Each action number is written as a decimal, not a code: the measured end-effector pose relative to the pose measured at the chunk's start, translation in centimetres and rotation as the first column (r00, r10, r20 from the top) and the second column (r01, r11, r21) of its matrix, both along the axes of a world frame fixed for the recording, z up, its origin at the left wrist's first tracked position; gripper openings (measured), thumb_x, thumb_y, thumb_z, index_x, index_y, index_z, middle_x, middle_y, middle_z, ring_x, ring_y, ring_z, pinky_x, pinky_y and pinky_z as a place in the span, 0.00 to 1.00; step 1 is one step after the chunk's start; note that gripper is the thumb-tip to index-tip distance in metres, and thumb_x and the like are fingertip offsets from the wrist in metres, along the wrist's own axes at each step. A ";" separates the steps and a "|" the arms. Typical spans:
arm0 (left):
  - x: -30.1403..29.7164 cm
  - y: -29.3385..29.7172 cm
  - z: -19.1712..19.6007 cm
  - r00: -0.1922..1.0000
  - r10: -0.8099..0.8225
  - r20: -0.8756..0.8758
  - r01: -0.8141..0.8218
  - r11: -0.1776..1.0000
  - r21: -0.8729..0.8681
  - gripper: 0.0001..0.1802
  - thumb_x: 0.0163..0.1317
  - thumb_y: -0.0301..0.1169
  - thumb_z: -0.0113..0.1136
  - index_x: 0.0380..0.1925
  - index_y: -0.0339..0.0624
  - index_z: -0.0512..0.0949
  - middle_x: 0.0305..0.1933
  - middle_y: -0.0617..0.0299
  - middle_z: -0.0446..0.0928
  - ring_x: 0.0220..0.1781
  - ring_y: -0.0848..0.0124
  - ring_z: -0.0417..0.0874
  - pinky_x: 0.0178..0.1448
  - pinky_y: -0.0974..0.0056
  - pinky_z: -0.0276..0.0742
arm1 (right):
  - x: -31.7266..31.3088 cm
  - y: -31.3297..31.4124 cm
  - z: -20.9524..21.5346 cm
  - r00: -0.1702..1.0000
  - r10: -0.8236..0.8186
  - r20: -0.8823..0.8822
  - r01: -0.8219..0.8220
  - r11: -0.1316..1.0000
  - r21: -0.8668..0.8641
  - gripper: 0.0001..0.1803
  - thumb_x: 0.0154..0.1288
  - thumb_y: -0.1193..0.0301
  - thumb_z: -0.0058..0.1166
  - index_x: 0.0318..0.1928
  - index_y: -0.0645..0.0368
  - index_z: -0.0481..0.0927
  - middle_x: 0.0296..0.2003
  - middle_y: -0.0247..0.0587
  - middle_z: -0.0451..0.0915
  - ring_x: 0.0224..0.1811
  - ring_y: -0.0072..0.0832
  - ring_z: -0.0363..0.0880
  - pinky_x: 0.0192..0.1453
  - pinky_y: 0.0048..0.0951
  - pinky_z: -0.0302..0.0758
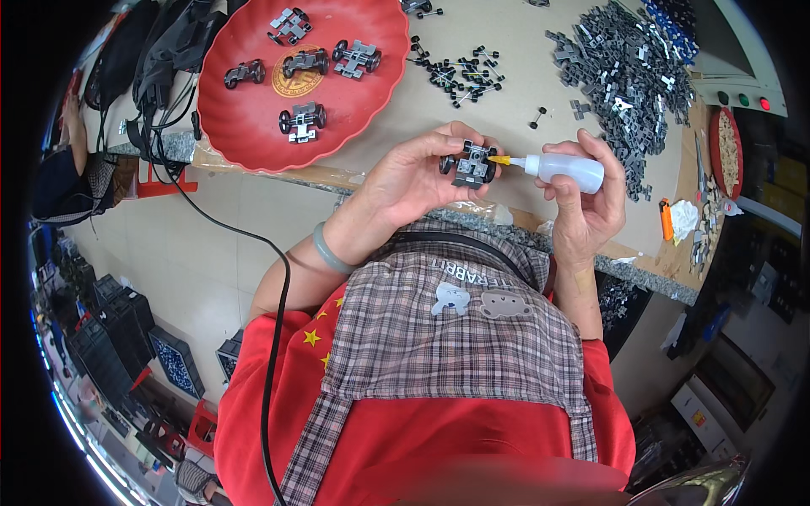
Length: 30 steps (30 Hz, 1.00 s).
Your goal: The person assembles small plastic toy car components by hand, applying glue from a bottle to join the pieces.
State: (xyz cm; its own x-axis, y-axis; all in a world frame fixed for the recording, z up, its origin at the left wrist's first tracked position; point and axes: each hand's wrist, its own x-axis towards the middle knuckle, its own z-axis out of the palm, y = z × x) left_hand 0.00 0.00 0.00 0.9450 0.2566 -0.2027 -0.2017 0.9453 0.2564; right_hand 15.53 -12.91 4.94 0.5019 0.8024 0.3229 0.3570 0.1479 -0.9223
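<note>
Left hand (413, 173) with fingers clamped on small grey plastic toy-car chassis with black wheels (472, 164), held above desk's near edge. Right hand (582, 198) wrapped tight round white squeeze bottle (569, 171), yellow nozzle touching chassis. Round red plastic tray (245, 131) near left edge, carrying finished chassis.

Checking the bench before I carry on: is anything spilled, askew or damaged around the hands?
Nothing stands out. The left hand holds a small grey wheeled chassis, the right hand a white squeeze bottle, its yellow nozzle at the chassis. No spill shows on the beige tabletop.
</note>
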 end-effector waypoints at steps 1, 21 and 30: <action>0.0 0.0 0.0 1.000 0.005 -0.014 -0.005 1.000 0.006 0.13 0.61 0.34 0.53 0.41 0.38 0.72 0.53 0.47 0.69 0.54 0.54 0.74 0.53 0.52 0.75 | -0.1 0.0 0.0 1.000 -0.020 0.017 0.020 1.000 0.016 0.26 0.64 0.64 0.58 0.58 0.64 0.68 0.40 0.49 0.81 0.41 0.29 0.82 0.43 0.23 0.78; 0.1 -0.1 0.1 0.998 0.007 -0.064 -0.007 1.000 0.002 0.14 0.59 0.33 0.53 0.40 0.36 0.74 0.52 0.47 0.70 0.52 0.54 0.74 0.51 0.53 0.75 | 0.3 0.5 0.0 0.951 0.006 0.310 -0.014 1.000 0.022 0.26 0.67 0.61 0.53 0.58 0.66 0.68 0.38 0.51 0.81 0.28 0.22 0.78 0.29 0.16 0.74; 0.1 -0.1 0.3 0.997 0.004 -0.081 -0.004 1.000 0.001 0.13 0.60 0.32 0.52 0.41 0.35 0.73 0.52 0.47 0.70 0.53 0.54 0.75 0.52 0.53 0.75 | -0.1 0.3 0.2 0.978 -0.023 0.206 0.023 1.000 0.003 0.25 0.60 0.65 0.61 0.54 0.66 0.72 0.38 0.50 0.82 0.40 0.31 0.83 0.41 0.26 0.78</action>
